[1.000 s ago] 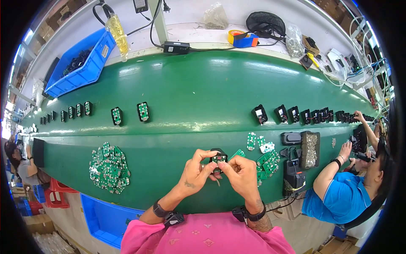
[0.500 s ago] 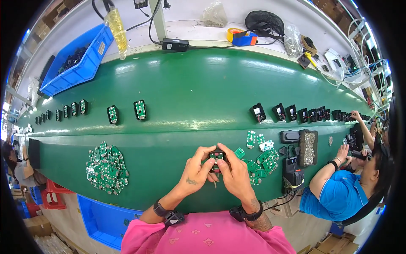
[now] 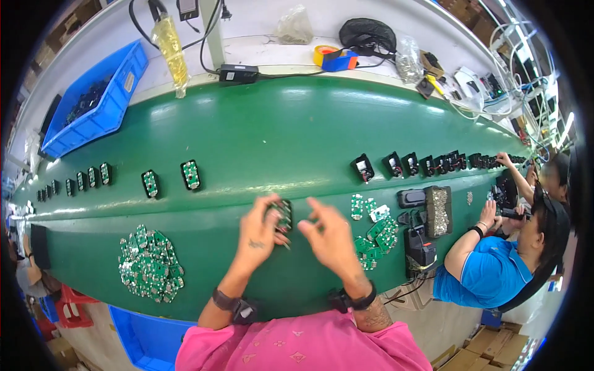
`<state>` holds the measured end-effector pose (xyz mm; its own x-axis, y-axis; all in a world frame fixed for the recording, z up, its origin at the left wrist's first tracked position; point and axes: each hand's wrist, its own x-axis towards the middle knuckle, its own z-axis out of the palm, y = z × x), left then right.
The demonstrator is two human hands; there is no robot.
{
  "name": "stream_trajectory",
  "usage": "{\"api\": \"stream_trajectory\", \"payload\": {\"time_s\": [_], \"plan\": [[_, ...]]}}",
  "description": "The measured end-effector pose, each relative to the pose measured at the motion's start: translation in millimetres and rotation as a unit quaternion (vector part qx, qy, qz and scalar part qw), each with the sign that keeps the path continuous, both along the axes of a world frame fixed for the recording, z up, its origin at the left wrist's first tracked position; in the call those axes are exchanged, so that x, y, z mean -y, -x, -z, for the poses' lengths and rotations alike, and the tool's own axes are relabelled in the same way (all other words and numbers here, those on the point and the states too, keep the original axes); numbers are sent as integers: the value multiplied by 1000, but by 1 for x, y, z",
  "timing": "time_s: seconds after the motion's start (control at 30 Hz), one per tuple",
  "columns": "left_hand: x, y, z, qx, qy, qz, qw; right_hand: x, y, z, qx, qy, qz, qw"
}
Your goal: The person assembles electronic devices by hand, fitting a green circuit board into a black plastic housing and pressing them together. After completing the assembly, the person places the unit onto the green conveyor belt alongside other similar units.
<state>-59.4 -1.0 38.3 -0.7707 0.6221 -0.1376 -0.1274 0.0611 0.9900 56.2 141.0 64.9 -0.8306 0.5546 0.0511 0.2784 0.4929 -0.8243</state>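
While the left hand (image 3: 258, 234) lifts a small black housing (image 3: 283, 214) over the green desk (image 3: 260, 136), its grip is closed on the part, apparently by thumb and fingertips. Just beside it, the right hand (image 3: 331, 238) hovers with fingers spread, holding nothing. Green circuit boards (image 3: 150, 264) lie piled well to the left.

Bare green belt (image 3: 272, 133) beyond circuit boards (image 3: 150, 264)
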Motion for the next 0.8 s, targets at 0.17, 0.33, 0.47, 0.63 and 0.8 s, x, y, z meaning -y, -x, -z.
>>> {"api": "stream_trajectory", "payload": {"time_s": [0.17,0.33,0.47,0.63,0.8], "plan": [[-4,87,18,-83,72,-120,987,-104,0,1,105,-270,143,946],[-6,109,40,-249,142,-188,940,-140,23,23,198,-295,122,927],[0,63,7,-363,78,-186,910,-132,16,14,157,-152,95,971],[-2,-36,-12,-337,69,95,934,-13,-11,-14,23,58,-44,997],[13,-41,2,-195,32,162,967,35,-46,-8,115,-23,-51,992]]}}
